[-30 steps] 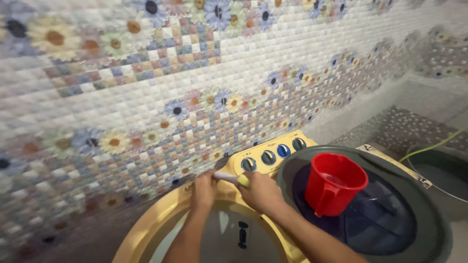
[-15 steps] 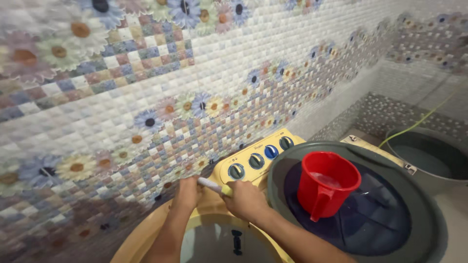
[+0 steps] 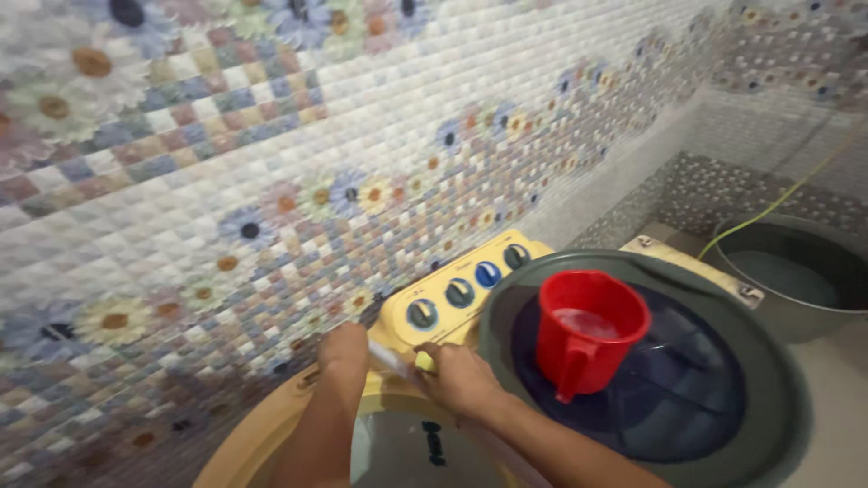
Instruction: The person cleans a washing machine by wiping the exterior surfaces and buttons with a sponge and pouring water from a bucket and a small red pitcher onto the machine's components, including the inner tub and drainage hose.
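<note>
Both my hands sit low centre of frame at the washer (image 3: 271,434) rim: left hand (image 3: 344,354) closed round one end of a thin white tube (image 3: 391,360), right hand (image 3: 463,380) pinching it w/ a small yellow bit just below the dial panel (image 3: 461,291). Tube looks light, prob. soft and slippery when wet, so best gripped near the end. Red mug (image 3: 588,333) w/ water stands on the dark lid (image 3: 723,425) to the right.

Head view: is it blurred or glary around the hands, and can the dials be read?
Head view: motion blur smears the tiles and both hands, left hand, right hand; the white thing between them is too soft to identify. The dials show as shapes only. Lighting is even, with no strong glare; the red mug is clearest.
</note>
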